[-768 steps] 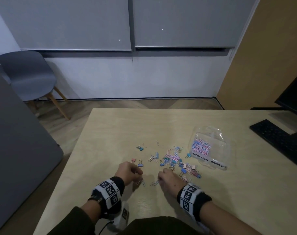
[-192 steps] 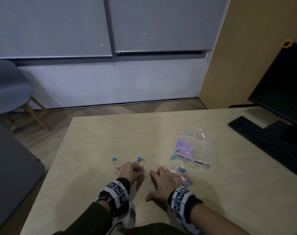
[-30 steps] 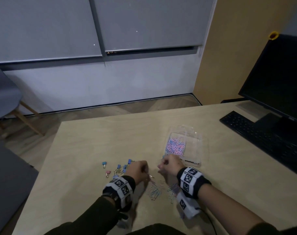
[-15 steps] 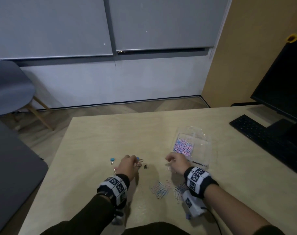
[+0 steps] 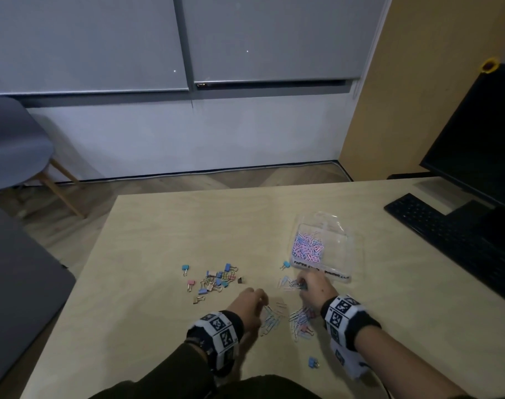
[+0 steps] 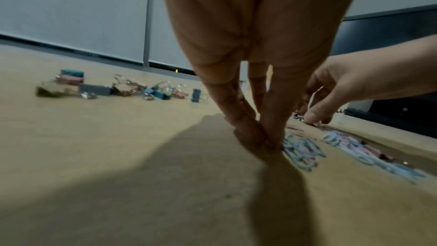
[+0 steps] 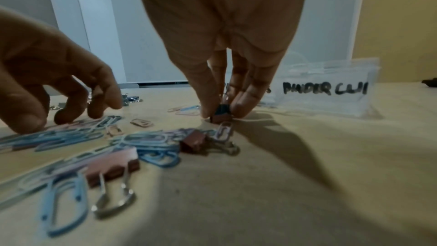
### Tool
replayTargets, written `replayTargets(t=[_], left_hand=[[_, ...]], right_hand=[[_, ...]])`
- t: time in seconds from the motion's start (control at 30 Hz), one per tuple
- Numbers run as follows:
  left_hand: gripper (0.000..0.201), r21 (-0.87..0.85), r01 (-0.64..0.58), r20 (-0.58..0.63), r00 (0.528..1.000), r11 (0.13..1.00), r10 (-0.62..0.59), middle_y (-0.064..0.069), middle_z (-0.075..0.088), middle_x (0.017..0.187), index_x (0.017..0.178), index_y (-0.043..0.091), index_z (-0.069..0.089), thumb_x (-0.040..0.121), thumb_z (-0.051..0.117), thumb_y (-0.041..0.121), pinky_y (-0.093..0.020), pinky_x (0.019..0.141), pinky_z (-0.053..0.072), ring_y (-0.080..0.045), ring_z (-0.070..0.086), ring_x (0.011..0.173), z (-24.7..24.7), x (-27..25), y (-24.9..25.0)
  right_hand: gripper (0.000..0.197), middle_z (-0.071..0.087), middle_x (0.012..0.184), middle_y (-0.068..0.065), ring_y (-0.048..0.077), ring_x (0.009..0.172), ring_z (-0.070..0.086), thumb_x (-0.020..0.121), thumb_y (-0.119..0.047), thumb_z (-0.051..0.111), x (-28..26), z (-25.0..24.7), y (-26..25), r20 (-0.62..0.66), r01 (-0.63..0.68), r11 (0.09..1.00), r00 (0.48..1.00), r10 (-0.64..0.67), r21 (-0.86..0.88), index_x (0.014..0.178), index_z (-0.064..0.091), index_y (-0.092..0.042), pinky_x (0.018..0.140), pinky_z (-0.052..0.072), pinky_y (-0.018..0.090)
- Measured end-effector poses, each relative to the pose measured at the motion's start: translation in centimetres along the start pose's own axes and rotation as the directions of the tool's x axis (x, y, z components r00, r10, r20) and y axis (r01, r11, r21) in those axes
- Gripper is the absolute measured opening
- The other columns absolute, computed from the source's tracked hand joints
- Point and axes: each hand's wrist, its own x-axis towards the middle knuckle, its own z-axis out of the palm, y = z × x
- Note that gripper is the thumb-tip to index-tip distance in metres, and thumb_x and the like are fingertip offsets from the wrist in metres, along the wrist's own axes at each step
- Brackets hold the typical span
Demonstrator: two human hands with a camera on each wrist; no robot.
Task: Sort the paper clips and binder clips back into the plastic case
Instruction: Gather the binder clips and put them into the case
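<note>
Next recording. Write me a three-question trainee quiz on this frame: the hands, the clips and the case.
1. True or false: the right hand pinches a small binder clip on the table.
2. Which does the plastic case already hold? A) paper clips B) binder clips C) nothing
3. Fill in: the biggest group of loose binder clips lies to the ___ of the left hand, by the person's own sides.

Key
1. True.
2. A. Pink and blue paper clips fill one compartment; the one lettered for binder clips looks bare.
3. Left.
</note>
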Motion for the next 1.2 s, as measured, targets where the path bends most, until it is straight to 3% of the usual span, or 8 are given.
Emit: replayTargets(t=[0.13,0.23,0.4,0.57,0.73,0.9,1.03,1.2], left_hand=[[0.062,0.083,-0.111,-0.016,0.994,0.99,0.112,-0.006,0.035,0.139,0.138,0.015,0.035,0.081,0.055,0.001,-0.034,0.109,0.038,-0.025,0.037,0.128,0.0,0.9,2.0],[0.063,0.251,-0.2,0.007,0.979,0.947,0.205,-0.006,0.025,0.15,0.143,0.014,0.026,0.086,0.051,0.007,-0.041,0.111,0.033,-0.029,0.027,0.133,-0.2,1.9,3.5],[0.058,0.51,-0.274,0.078,0.959,0.816,0.273,-0.006,0.027,0.149,0.14,0.017,0.031,0.088,0.057,0.016,-0.047,0.105,0.038,-0.032,0.029,0.131,0.1,3.7,5.5],[0.054,0.657,-0.304,0.148,0.949,0.69,0.277,-0.006,0.041,0.134,0.126,0.019,0.046,0.077,0.067,0.022,-0.052,0.102,0.032,-0.032,0.035,0.124,1.0,4.9,6.0],[0.032,0.602,-0.27,0.037,0.949,0.751,0.312,-0.011,0.054,0.119,0.112,0.012,0.058,0.081,0.063,0.018,-0.045,0.096,0.038,-0.031,0.045,0.112,1.2,5.4,5.2],[0.026,0.322,-0.234,-0.096,0.956,0.917,0.277,-0.009,0.056,0.12,0.112,0.011,0.063,0.093,0.048,0.019,-0.034,0.095,0.044,-0.024,0.052,0.109,-0.4,5.4,2.6],[0.027,0.361,-0.3,-0.044,0.94,0.883,0.338,-0.007,0.053,0.124,0.117,0.018,0.06,0.094,0.046,0.024,-0.036,0.094,0.041,-0.025,0.046,0.114,-0.2,5.2,2.0],[0.023,0.598,-0.349,0.058,0.916,0.721,0.396,-0.011,0.056,0.113,0.109,0.018,0.06,0.087,0.057,0.021,-0.04,0.082,0.045,-0.03,0.049,0.104,1.0,5.9,3.7]], right_hand=[[0.024,0.054,0.084,0.001,0.014,0.076,0.049,0.074,0.01,0.053,-0.4,-0.1,0.3,0.021,-0.032,0.988,0.999,0.029,0.15,0.078,0.053,-0.014,0.068,0.042,0.021],[0.031,0.05,0.073,-0.002,0.013,0.068,0.048,0.073,0.013,0.051,-1.0,-0.3,0.7,0.023,-0.021,0.965,1.0,0.016,0.26,0.073,0.048,-0.018,0.066,0.043,0.024],[0.027,0.055,0.076,-0.003,0.02,0.08,0.058,0.076,0.007,0.058,-1.3,-1.4,1.5,0.017,-0.026,0.949,1.0,0.021,0.315,0.071,0.051,-0.018,0.073,0.049,0.027],[0.027,0.055,0.074,-0.004,0.007,0.072,0.056,0.08,0.007,0.056,-1.5,-3.0,2.3,0.175,-0.057,0.972,0.984,0.016,0.229,0.07,0.052,-0.018,0.073,0.05,0.019],[0.03,0.061,0.083,0.005,0.011,0.076,0.056,0.081,0.005,0.055,-1.1,-3.7,2.1,0.207,-0.085,0.98,0.977,0.046,0.182,0.065,0.052,-0.02,0.06,0.04,0.006],[0.031,0.06,0.071,-0.001,0.015,0.072,0.058,0.083,0.003,0.053,-0.3,-2.6,0.3,0.207,-0.096,0.973,0.977,0.052,0.212,0.062,0.055,-0.02,0.068,0.049,0.019],[0.02,0.064,0.079,0.003,0.015,0.076,0.059,0.084,0.004,0.051,0.3,-2.0,-0.9,0.164,-0.107,0.98,0.983,0.079,0.168,0.077,0.066,-0.007,0.078,0.05,0.027],[0.022,0.068,0.092,0.012,0.023,0.093,0.063,0.083,0.005,0.048,-0.4,-2.3,0.0,0.131,-0.173,0.97,0.98,0.152,0.172,0.083,0.068,-0.004,0.084,0.05,0.032]])
